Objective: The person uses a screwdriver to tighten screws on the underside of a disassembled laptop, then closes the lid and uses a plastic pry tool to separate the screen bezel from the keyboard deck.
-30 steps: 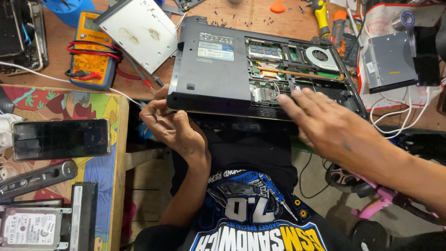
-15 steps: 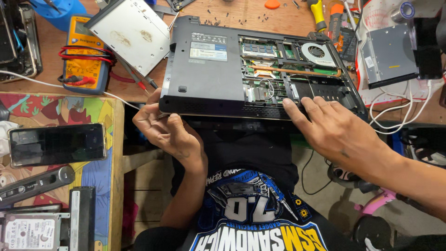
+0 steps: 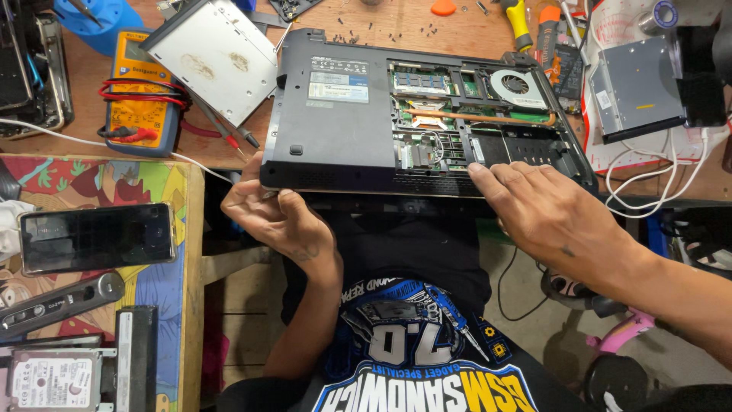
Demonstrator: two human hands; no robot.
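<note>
Opened laptop (image 3: 358, 114), underside up on the worktop (image 3: 457, 30): my left hand (image 3: 278, 217) grips its near-left corner, right hand (image 3: 545, 210) rests released along its near edge; I should lift evenly.

An electronics repair workshop: an opened laptop (image 3: 427, 114) lies on a cluttered wooden bench (image 3: 427, 30) among a multimeter (image 3: 141, 91), screwdrivers (image 3: 518, 23), loose drives (image 3: 217, 49) and scattered screws (image 3: 423, 29)
</note>
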